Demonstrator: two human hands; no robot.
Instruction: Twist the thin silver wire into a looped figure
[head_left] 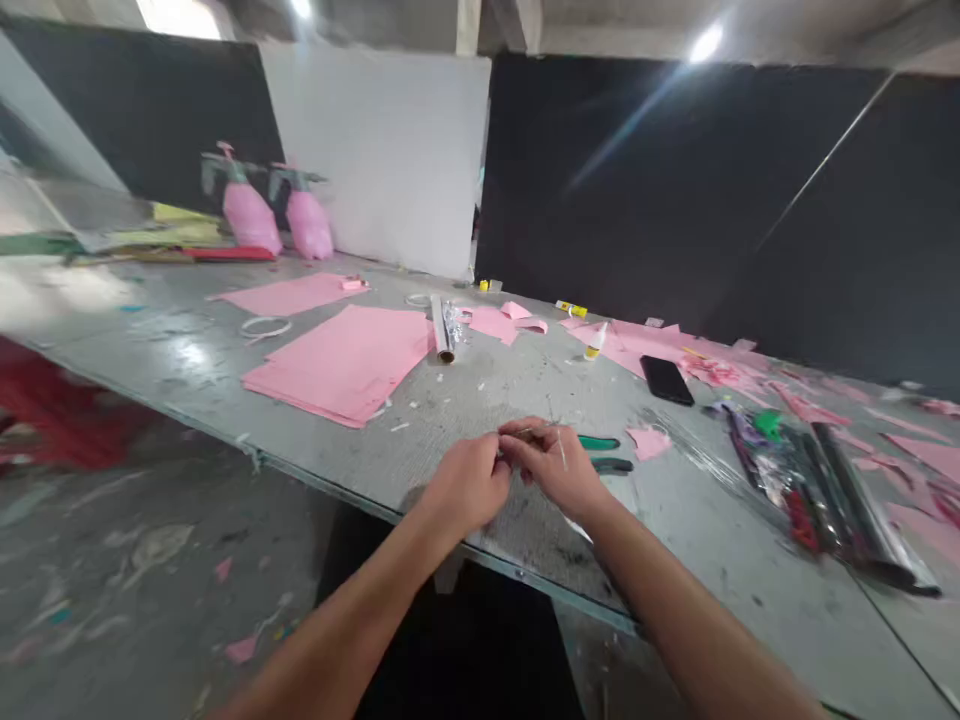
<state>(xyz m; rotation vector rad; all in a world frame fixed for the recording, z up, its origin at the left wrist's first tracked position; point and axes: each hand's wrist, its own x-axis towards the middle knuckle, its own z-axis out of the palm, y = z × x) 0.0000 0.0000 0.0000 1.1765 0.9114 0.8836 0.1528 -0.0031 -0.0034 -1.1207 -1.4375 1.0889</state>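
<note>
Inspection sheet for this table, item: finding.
Surface: grey table, scuffed and stained.
Job's things: thin strand at the hands; pliers beside the right hand, partly hidden.
Clutter: pink sheets, foil roll, glue bottle, phone, pink scraps.
Hands: left hand and right meet, fingers closed at the strand; exact grip unclear.
Cables: none certain; dark line at right may be a seam.
Surroundings: black panel, white panel; litter on floor.

No text could be read: the labels on the white-and-yellow bottle (pixel 595 343), at three o'clock from the view's centre, and the yellow tube (pixel 573 309), at two, were blurred.
</note>
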